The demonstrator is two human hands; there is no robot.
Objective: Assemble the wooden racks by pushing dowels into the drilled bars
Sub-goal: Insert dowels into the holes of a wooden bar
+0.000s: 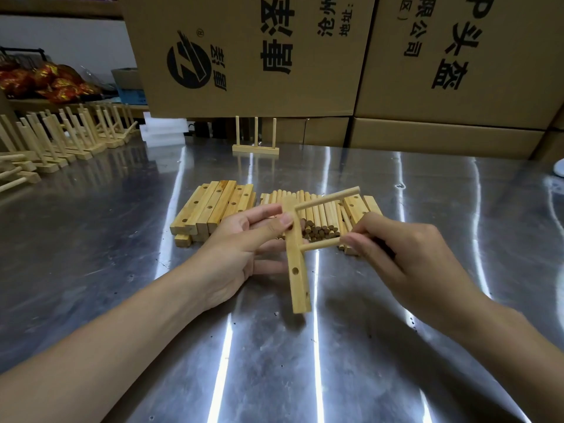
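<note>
My left hand (241, 239) grips a drilled wooden bar (297, 279) near its top end, held upright over the steel table (91, 239). One dowel (329, 198) sticks out of the bar's top hole to the right. My right hand (406, 254) pinches a second dowel (320, 245), whose end sits in the bar's middle hole. The lower hole of the bar is open. Behind the hands lie a pile of loose dowels (317, 215) and a stack of drilled bars (210, 209).
A finished rack (255, 141) with three upright dowels stands at the table's back. Several finished racks (61, 138) line the far left. Big cardboard boxes (305, 56) wall off the back. Two more bars (363, 206) lie right of the dowel pile.
</note>
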